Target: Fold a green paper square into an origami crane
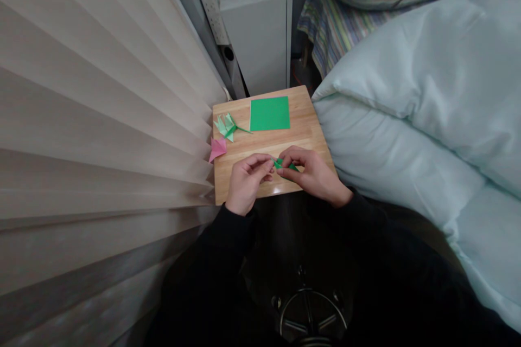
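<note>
Over the near part of a small wooden table (234,173), both of my hands pinch one small piece of folded green paper (278,164). My left hand (249,179) grips its left end between thumb and fingertips. From the other side my right hand (311,171) has thumb and fingers closed on it, covering much of the paper. Behind them lies a flat stack of green paper (269,113). To its left rests a folded pale-green paper flower (226,126) with a thin dark-green stem. A pink folded paper piece (217,148) sits at the table's left edge.
A pleated curtain (122,119) hangs close against the table's left side. On the right, a bed with a pale blue quilt (407,97) borders it. A white cabinet (256,38) stands behind, and a wheeled chair base (311,314) shows below.
</note>
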Demonstrator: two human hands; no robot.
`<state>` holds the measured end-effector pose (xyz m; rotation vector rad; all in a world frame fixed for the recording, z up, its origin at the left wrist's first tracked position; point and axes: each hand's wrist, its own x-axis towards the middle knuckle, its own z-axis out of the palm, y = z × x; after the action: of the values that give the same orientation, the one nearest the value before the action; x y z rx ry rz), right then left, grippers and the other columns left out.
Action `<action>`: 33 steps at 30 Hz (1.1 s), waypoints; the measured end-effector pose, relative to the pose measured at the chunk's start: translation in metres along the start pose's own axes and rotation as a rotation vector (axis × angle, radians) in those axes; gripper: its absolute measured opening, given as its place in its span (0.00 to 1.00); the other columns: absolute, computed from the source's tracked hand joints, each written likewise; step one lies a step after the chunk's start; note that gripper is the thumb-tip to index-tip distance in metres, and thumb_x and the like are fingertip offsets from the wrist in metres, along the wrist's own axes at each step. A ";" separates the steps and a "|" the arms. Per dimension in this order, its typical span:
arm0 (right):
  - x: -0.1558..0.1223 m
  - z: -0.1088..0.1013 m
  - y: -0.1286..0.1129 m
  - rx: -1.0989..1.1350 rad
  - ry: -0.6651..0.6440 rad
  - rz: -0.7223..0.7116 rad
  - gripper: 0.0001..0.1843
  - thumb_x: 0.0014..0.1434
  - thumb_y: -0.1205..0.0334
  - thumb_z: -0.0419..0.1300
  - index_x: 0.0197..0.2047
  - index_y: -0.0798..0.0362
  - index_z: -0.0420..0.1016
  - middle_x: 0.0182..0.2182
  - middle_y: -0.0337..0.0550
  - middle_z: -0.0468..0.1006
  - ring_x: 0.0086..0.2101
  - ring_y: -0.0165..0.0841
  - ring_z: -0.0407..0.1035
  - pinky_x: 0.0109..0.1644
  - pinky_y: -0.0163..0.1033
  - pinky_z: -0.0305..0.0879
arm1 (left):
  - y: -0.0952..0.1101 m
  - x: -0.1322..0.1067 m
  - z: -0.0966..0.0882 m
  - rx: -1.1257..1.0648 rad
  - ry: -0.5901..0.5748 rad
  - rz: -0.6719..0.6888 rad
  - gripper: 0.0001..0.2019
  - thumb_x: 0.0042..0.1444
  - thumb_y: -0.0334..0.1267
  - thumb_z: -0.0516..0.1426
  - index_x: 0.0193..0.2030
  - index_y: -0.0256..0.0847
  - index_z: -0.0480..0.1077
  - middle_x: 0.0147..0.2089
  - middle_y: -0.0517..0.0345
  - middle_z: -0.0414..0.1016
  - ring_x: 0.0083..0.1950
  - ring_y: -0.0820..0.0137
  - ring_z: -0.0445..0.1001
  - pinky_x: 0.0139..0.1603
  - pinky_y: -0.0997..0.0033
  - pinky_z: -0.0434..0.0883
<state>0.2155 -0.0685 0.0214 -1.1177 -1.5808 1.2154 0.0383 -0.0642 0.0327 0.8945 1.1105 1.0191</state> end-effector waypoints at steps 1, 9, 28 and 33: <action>0.000 0.000 -0.001 0.000 -0.003 0.000 0.09 0.60 0.61 0.66 0.29 0.52 0.74 0.36 0.43 0.78 0.40 0.36 0.72 0.49 0.45 0.66 | 0.001 0.000 0.001 -0.008 0.001 -0.001 0.13 0.45 0.43 0.73 0.34 0.39 0.81 0.32 0.58 0.79 0.30 0.77 0.72 0.29 0.80 0.69; 0.000 0.002 -0.003 -0.001 0.001 0.003 0.11 0.60 0.60 0.66 0.28 0.52 0.73 0.35 0.42 0.78 0.39 0.36 0.72 0.46 0.43 0.67 | 0.003 -0.003 0.007 -0.024 0.041 0.006 0.12 0.45 0.43 0.72 0.32 0.38 0.80 0.29 0.58 0.78 0.30 0.76 0.73 0.26 0.81 0.68; 0.000 0.007 -0.004 -0.004 0.099 -0.004 0.07 0.62 0.60 0.63 0.31 0.50 0.75 0.35 0.42 0.80 0.40 0.36 0.73 0.44 0.43 0.68 | -0.007 -0.002 0.011 0.043 0.100 0.087 0.10 0.48 0.42 0.71 0.34 0.38 0.81 0.29 0.58 0.78 0.29 0.76 0.73 0.26 0.80 0.71; 0.000 0.008 -0.002 -0.035 0.110 -0.036 0.09 0.62 0.61 0.63 0.30 0.50 0.74 0.34 0.42 0.79 0.40 0.37 0.73 0.43 0.43 0.68 | -0.006 -0.002 0.013 0.049 0.110 0.077 0.12 0.44 0.42 0.72 0.32 0.38 0.79 0.32 0.58 0.78 0.29 0.76 0.72 0.25 0.80 0.70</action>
<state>0.2078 -0.0711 0.0219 -1.1540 -1.5373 1.0875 0.0514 -0.0688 0.0307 0.9352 1.2050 1.1191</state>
